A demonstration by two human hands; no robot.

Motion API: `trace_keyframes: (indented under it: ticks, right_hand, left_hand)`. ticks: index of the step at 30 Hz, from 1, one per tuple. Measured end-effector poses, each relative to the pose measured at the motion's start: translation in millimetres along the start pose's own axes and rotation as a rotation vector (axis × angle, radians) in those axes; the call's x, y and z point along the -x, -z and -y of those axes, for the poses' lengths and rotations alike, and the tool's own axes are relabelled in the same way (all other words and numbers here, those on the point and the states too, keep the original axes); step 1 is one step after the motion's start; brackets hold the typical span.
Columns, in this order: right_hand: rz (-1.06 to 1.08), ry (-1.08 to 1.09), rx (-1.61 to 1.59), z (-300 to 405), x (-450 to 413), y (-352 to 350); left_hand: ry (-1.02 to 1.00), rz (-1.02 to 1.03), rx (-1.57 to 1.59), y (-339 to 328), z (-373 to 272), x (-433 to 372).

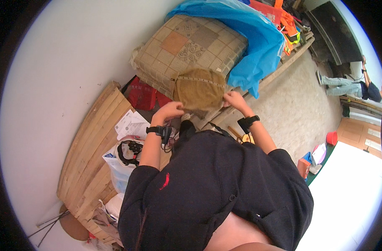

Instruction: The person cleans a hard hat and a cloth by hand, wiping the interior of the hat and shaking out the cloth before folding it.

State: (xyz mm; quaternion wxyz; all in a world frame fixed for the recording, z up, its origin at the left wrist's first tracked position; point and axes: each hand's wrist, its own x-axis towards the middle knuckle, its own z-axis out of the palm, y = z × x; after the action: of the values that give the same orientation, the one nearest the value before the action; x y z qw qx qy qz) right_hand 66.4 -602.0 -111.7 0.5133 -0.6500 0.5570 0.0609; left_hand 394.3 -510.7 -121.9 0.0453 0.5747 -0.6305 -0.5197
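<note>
A brown cloth piece (201, 91), perhaps a pouch or cover, lies against the front edge of a patterned quilted pad (191, 47). A dotted seam crosses its upper part, and a small dark tab sits at the seam's left end. My right hand (236, 101) pinches the cloth at its right edge. Beside the lower left corner is my left hand (169, 111), its fingers curled and slightly blurred; whether it grips the fabric is not plain. Both wrists wear black straps with small devices.
Blue plastic sheeting (257, 50) drapes behind the pad. Left are wooden planks (87, 150), papers (131, 124), a helmet (128, 152) and a plastic bag (120, 175). A person (351, 88) stands far right beside a dark panel (335, 34). A red bucket (331, 138) sits right.
</note>
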Motion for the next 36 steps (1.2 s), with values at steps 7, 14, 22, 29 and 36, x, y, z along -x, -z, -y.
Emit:
trace_keyframes:
  ticks: [7,14,22,29,36]
  right_hand:
    - [-0.697,0.547,-0.305,51.7,-59.1,9.6]
    - [-0.433,0.509,0.5,83.4,-103.7,-26.9]
    - [-0.493,0.361,0.849,86.2,-136.1,-48.2]
    - [-0.341,0.23,0.902,78.2,-149.6,-51.9]
    - [-0.327,0.252,0.72,71.7,-124.5,-68.0]
  left_hand:
    - [0.0,-1.003,-0.12,35.8,-29.3,-52.4]
    - [0.206,-0.514,-0.336,16.2,-13.3,-99.0]
    - [0.146,-0.566,-0.579,26.2,1.7,-112.0]
    - [0.222,-0.431,-0.558,16.3,-14.4,-126.9]
    - [0.285,-0.327,-0.468,-20.8,-18.9,-120.1]
